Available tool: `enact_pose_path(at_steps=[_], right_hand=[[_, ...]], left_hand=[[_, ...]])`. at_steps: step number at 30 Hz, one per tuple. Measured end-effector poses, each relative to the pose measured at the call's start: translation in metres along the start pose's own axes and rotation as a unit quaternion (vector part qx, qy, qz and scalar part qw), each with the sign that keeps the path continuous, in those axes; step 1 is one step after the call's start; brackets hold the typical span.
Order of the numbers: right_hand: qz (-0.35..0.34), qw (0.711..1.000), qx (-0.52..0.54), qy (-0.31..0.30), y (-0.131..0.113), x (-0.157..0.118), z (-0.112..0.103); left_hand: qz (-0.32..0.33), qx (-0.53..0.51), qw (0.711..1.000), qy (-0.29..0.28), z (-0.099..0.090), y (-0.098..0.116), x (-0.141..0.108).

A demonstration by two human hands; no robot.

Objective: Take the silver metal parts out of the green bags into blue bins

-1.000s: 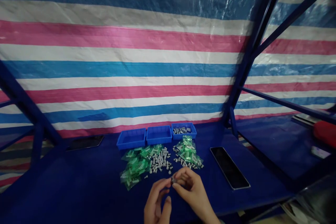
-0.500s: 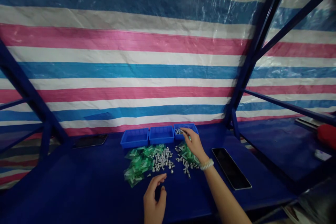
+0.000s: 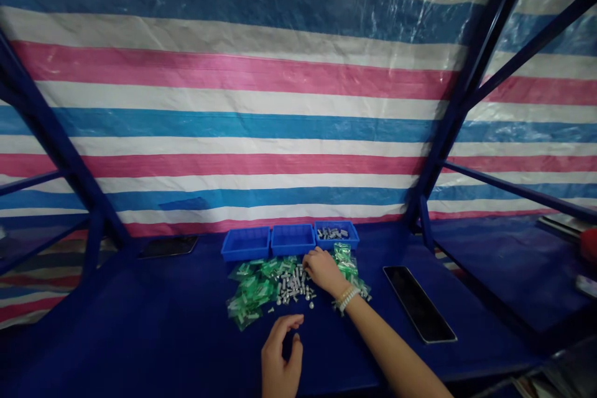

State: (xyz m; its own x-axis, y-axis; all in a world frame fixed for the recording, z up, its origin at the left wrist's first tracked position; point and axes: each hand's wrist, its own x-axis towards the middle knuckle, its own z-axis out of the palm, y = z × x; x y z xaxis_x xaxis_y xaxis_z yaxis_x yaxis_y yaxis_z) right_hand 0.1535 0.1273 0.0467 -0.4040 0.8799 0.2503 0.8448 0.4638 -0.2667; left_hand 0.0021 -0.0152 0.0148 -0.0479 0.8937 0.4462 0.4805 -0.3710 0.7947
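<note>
My right hand (image 3: 325, 270), with a beaded bracelet on its wrist, reaches down to the right side of a pile of small silvery screws (image 3: 293, 286). Its fingers are curled together at the pile, and their tips are too hidden to show what they hold. Nearer the front, my left hand (image 3: 282, 354) hovers over the table, thumb and fingers apart, nothing between them. Green-and-clear plastic packets (image 3: 252, 295) lie left of the screws. More green packets (image 3: 345, 259) lie to the right, partly behind my right hand. Behind them, the right blue bin (image 3: 336, 234) holds many small metal pieces.
The left blue bin (image 3: 246, 244) and middle blue bin (image 3: 293, 239) stand in the same row. A black phone-like device (image 3: 420, 305) lies on the right, another dark flat device (image 3: 168, 247) at back left. Blue frame posts (image 3: 441, 137) rise before a striped sheet.
My right hand has moved from the right bin, left and towards me, down to the screw pile. My left hand keeps its pose. The view has shifted slightly.
</note>
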Motion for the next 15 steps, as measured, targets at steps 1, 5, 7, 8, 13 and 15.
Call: enact_pose_path(at_steps=[1,5,7,8,13,15], right_hand=[[0.008,1.0,-0.008,-0.003,0.0,0.0005,0.0005],[0.034,0.999,-0.027,-0.012,0.0008,-0.0007,0.0036],[0.042,0.998,-0.033,-0.017,0.0007,-0.002,0.0048],[0.046,0.998,-0.035,-0.018,0.0005,-0.0024,0.0051],[0.043,0.998,-0.034,-0.025,-0.0004,-0.0031,0.0045],[0.034,0.999,-0.029,-0.028,-0.0004,-0.0031,0.0043]], left_hand=[[0.0,0.001,1.0,0.001,0.0002,-0.0007,-0.0006],[0.006,0.002,1.0,0.007,0.0008,-0.0019,-0.0007],[0.013,0.001,1.0,0.01,0.0008,-0.0014,0.0004],[0.015,0.001,1.0,0.011,0.0008,-0.001,0.0008],[0.015,0.003,1.0,0.013,-0.0001,0.0001,0.0014],[0.014,0.002,1.0,0.013,0.0,0.0002,0.0012]])
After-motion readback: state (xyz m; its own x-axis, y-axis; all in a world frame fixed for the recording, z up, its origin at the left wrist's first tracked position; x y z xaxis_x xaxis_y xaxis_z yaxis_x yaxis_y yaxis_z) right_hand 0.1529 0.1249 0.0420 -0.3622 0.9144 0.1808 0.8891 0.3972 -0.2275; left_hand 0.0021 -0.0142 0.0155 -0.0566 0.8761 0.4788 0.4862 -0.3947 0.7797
